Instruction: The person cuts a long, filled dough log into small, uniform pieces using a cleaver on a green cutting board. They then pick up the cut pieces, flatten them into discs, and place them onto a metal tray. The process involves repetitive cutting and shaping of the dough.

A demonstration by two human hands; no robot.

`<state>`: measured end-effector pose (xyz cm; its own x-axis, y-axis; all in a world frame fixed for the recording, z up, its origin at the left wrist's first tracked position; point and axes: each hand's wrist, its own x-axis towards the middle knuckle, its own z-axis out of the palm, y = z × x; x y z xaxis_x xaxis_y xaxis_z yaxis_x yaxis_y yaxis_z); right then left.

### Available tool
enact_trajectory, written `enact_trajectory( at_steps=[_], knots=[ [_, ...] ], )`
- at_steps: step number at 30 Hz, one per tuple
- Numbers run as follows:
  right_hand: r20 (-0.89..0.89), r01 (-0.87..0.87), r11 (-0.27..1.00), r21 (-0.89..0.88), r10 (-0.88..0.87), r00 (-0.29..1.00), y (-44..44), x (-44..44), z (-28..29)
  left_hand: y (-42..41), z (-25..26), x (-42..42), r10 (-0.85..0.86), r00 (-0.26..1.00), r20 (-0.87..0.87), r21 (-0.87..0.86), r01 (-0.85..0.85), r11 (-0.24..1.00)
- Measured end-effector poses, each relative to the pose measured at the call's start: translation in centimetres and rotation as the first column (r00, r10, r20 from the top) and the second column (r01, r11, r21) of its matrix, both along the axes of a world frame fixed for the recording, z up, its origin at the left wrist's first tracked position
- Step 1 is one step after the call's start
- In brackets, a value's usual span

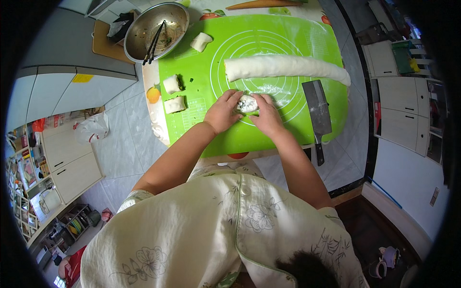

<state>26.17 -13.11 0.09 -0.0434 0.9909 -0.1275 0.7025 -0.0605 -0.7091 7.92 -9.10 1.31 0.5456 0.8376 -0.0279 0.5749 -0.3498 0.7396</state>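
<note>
A small cut piece of filled dough [247,103] lies on the green pastry mat [223,140], its speckled filling showing. My left hand [224,111] touches it from the left, and my right hand [267,112] touches its right side. Beyond them a long white dough roll [284,67] stretches across the mat, its cut end to the left. A cleaver [317,111] rests to the right of my right hand, its handle over the table edge. Two cut filled pieces [173,84] [175,104] sit at the left, with another dough piece [201,42] farther back.
At the back left, a metal bowl [133,48] with food residue holds dark chopsticks [155,42]. A wooden rolling pin [264,4] lies beyond the mat. The patterned tablecloth [158,126] shows at the table's left edge.
</note>
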Motion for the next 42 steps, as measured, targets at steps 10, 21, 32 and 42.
enact_trajectory(
  at_steps=[10,21,32,42],
  knots=[
    [-0.201,0.098,0.985,0.142,-0.068,0.977,0.3,-0.9,-0.3,0.5,0.1,0.5,0.024,0.996,0.085,0.010,-0.025,1.000],
    [0.380,-0.194,0.932,0.307,0.067,0.923,-2.5,-1.2,1.3,-4.2,-0.3,-1.1,0.103,0.993,-0.059,0.181,-0.090,0.979],
    [-0.283,0.304,0.945,0.122,-0.260,0.923,-2.9,-1.6,-0.1,-5.9,-0.8,0.1,0.529,0.796,0.294,-0.497,-0.345,0.796],
    [-0.394,0.274,0.962,-0.010,-0.256,0.883,-3.4,-2.0,-3.4,-4.8,2.7,3.4,0.782,0.493,0.382,-0.853,-0.137,0.503]
  ],
)
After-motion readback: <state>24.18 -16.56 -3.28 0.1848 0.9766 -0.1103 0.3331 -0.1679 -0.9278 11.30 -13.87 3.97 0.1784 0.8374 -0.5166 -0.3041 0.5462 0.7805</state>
